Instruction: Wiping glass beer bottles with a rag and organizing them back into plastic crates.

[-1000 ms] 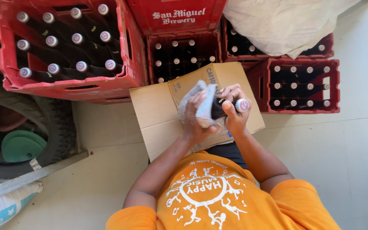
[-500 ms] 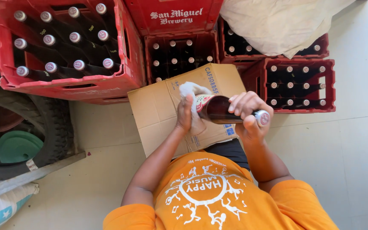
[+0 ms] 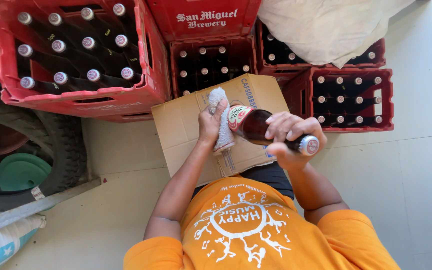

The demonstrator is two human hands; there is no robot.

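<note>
Two hands at work on one brown bottle, held sideways above a flattened cardboard box. Right hand clamped round the neck near the cap; left hand presses a pale cloth against the base. Wiping step, seemingly; next calls for turning the bottle under the cloth. Oval red-and-yellow label faces up. Red crates of capped bottles stand beyond.

brown capped bottle | held sideways | grey cloth against base
</note>
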